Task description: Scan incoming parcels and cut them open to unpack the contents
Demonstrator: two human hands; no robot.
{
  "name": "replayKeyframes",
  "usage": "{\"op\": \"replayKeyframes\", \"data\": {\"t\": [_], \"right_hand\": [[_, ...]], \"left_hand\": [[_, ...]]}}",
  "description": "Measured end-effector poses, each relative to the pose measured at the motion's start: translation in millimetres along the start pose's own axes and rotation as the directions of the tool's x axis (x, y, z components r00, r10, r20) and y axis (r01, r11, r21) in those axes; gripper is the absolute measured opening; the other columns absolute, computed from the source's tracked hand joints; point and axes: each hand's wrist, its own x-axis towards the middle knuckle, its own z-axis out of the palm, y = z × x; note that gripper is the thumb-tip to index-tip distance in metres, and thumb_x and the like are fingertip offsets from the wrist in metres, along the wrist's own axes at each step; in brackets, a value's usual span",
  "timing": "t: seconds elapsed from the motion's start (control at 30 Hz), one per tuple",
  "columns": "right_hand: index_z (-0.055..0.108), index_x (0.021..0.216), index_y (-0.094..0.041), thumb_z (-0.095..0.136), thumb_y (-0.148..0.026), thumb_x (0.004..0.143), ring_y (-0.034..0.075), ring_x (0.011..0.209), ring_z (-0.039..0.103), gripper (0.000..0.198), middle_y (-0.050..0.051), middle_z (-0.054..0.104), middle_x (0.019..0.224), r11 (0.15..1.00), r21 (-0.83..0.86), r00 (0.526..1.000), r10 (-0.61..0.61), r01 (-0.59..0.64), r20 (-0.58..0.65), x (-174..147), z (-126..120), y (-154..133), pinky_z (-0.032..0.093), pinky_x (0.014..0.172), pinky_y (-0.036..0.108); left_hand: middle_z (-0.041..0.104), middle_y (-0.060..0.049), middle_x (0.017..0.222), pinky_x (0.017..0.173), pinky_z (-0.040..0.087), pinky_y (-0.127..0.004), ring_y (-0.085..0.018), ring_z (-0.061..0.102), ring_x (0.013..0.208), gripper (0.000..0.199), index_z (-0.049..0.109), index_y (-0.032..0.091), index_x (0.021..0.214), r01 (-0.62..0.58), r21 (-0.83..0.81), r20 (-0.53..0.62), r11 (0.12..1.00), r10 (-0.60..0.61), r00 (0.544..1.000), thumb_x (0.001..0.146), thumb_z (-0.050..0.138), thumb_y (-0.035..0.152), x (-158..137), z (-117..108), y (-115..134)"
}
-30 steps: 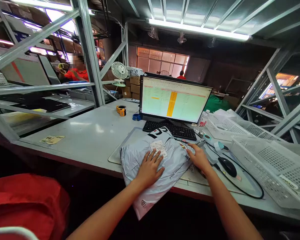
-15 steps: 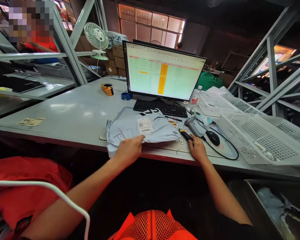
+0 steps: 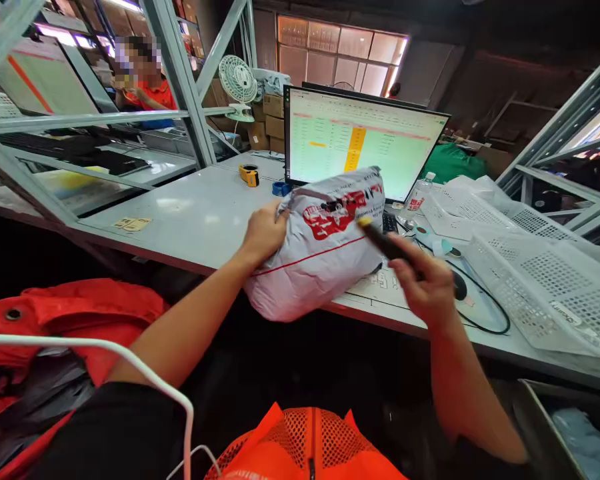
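Note:
A white plastic mailer bag with red and black print is lifted at the table's front edge, tilted up in front of the monitor. My left hand is closed on its upper left corner. To the right of the bag, my right hand grips a dark utility knife with a yellow tip, pointed toward the printed face. The knife is a little blurred, and I cannot tell whether its tip touches the bag. The bag hides most of the keyboard.
Behind stands the monitor. Tape rolls, one orange and one blue, lie left of it. White perforated baskets, a bottle and a mouse are at right. A co-worker is beyond the metal frame.
The bag has come up off the table and turned over, its labelled side now out of view. My right hand has picked up the utility knife and brought it toward the bag.

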Motion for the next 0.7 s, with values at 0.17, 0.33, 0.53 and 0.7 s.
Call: {"op": "replayKeyframes", "data": {"t": [0.17, 0.33, 0.53, 0.7], "right_hand": [[0.068, 0.143, -0.031, 0.059, -0.039, 0.106, 0.012, 0.069, 0.055, 0.039, 0.004, 0.064, 0.096, 0.948, -0.157, 0.801, -0.138, 0.278, 0.582, 14.8, 44.9, -32.3, 0.039, 0.064, 0.026], [0.065, 0.146, -0.035, 0.054, -0.045, 0.108, 0.014, 0.07, 0.054, 0.041, 0.006, 0.063, 0.097, 0.867, -0.309, 0.716, -0.076, 0.391, 0.693, 29.3, 75.5, -35.4, 0.028, 0.061, 0.028], [0.075, 0.133, -0.036, 0.058, -0.048, 0.102, 0.014, 0.064, 0.049, 0.037, 0.006, 0.065, 0.092, 0.78, -0.592, 0.891, 0.102, 0.205, 0.443, 36.4, -1.3, 50.5, 0.03, 0.06, 0.028], [0.079, 0.128, -0.034, 0.06, -0.053, 0.097, 0.018, 0.065, 0.052, 0.041, 0.008, 0.064, 0.092, 0.563, -0.821, 0.937, 0.329, -0.093, 0.119, 3.5, -75.3, 126.7, 0.032, 0.058, 0.03]], "left_hand": [[0.076, -0.017, 0.113, 0.089, 0.05, -0.036, -0.033, 0.071, 0.105, 0.031, 0.069, 0.016, 0.118, -0.09, 0.09, 0.073, 0.992, 0.084, 0.994, 0.104, 0.045, 0.029, 11.8, 20.5, -6.1], [0.076, -0.017, 0.108, 0.086, 0.05, -0.038, -0.035, 0.072, 0.102, 0.033, 0.066, 0.018, 0.124, -0.168, 0.191, 0.12, 0.967, 0.147, 0.982, 0.105, 0.043, 0.03, 22.0, 20.6, -7.5], [0.076, -0.02, 0.107, 0.083, 0.049, -0.038, -0.036, 0.071, 0.1, 0.034, 0.066, 0.015, 0.122, -0.247, 0.26, 0.22, 0.933, 0.192, 0.956, 0.104, 0.042, 0.032, 26.2, 22.4, -29.7], [0.075, -0.02, 0.113, 0.087, 0.049, -0.036, -0.033, 0.07, 0.105, 0.036, 0.066, 0.015, 0.123, -0.217, 0.275, 0.298, 0.937, 0.132, 0.945, 0.105, 0.041, 0.034, 41.7, 37.6, -47.2]]}}
